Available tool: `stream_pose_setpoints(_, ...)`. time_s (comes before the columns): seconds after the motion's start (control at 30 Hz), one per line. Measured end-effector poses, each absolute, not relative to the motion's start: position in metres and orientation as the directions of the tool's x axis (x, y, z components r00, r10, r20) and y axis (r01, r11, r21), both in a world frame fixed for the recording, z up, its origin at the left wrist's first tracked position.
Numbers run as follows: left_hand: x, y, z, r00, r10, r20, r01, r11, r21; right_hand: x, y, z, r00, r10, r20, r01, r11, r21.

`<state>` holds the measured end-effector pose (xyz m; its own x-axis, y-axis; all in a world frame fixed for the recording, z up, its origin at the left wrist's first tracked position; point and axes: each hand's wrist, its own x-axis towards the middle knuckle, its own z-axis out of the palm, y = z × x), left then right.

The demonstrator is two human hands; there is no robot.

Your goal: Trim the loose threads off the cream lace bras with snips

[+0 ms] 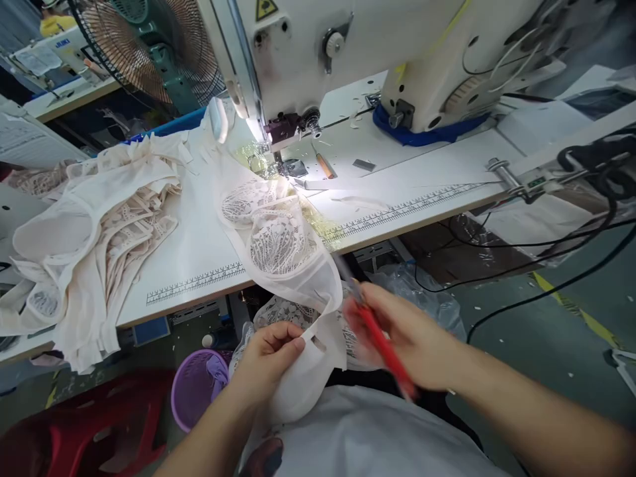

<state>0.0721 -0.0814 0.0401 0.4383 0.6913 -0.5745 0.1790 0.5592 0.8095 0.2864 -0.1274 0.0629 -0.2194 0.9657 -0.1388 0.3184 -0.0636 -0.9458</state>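
Observation:
My left hand (271,361) is closed, pinching the edge of a cream lace bra (283,248) between thumb and fingers. A small slot shows in the fabric beside my thumb. The bra runs from the table, close to the needle area of a sewing machine (308,73), over the front edge towards my lap. Fingers wrapped round red-handled scissors (380,348), my right hand (412,334) is just right of the bra. Motion smears the scissors, with their metal end pointing up and left at the fabric. Whether the blades touch it I cannot tell.
A pile of cream bras (99,218) lies at the left, hanging over the table edge. An orange-handled tool (324,164) rests near the needle. A fan (163,59) stands behind. Below are a purple bin (191,391), a red stool (104,424) and black cables (541,291).

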Motion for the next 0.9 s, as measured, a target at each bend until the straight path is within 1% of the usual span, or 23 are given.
stream_pose_setpoints(0.03,0.072,-0.082,0.040,0.433,0.690,-0.581,0.172,0.569,0.804,0.290,-0.138,0.059,-0.307,0.946,-0.108,0.274,-0.020,-0.961)
stream_pose_setpoints(0.07,0.072,-0.082,0.040,0.429,0.690,-0.583,0.166,0.574,0.802,0.293,-0.148,0.055,-0.389,0.916,-0.101,0.264,0.006,-0.964)
stream_pose_setpoints(0.13,0.073,-0.083,0.040,0.421,0.700,-0.577,0.162,0.568,0.807,0.297,-0.164,0.046,-0.515,0.839,-0.175,0.326,0.003,-0.945)
stream_pose_setpoints(0.17,0.074,-0.084,0.040,0.415,0.707,-0.573,0.163,0.561,0.811,0.298,-0.170,0.041,-0.535,0.811,-0.237,0.385,-0.016,-0.923)
stream_pose_setpoints(0.23,0.076,-0.085,0.042,0.402,0.722,-0.563,0.171,0.545,0.821,0.297,-0.179,0.033,-0.522,0.781,-0.342,0.488,-0.055,-0.871)
stream_pose_setpoints(0.3,0.080,-0.086,0.045,0.395,0.731,-0.556,0.186,0.529,0.828,0.295,-0.183,0.028,-0.500,0.779,-0.377,0.533,-0.067,-0.844)
stream_pose_setpoints(0.43,0.088,-0.090,0.051,0.380,0.749,-0.542,0.227,0.492,0.840,0.288,-0.179,0.027,-0.503,0.787,-0.358,0.507,-0.067,-0.859)
stream_pose_setpoints(0.57,0.093,-0.094,0.053,0.369,0.769,-0.522,0.227,0.470,0.853,0.280,-0.172,0.033,-0.472,0.789,-0.393,0.545,-0.089,-0.834)
stream_pose_setpoints(0.73,0.096,-0.096,0.054,0.348,0.779,-0.521,0.229,0.468,0.853,0.275,-0.172,0.029,-0.458,0.811,-0.364,0.547,-0.065,-0.834)
stream_pose_setpoints(0.8,0.095,-0.096,0.054,0.347,0.788,-0.509,0.235,0.452,0.860,0.274,-0.174,0.026,-0.439,0.818,-0.373,0.540,-0.092,-0.837)
stream_pose_setpoints(0.9,0.094,-0.095,0.052,0.358,0.796,-0.487,0.245,0.424,0.872,0.275,-0.175,0.023,-0.401,0.826,-0.397,0.487,-0.175,-0.856)
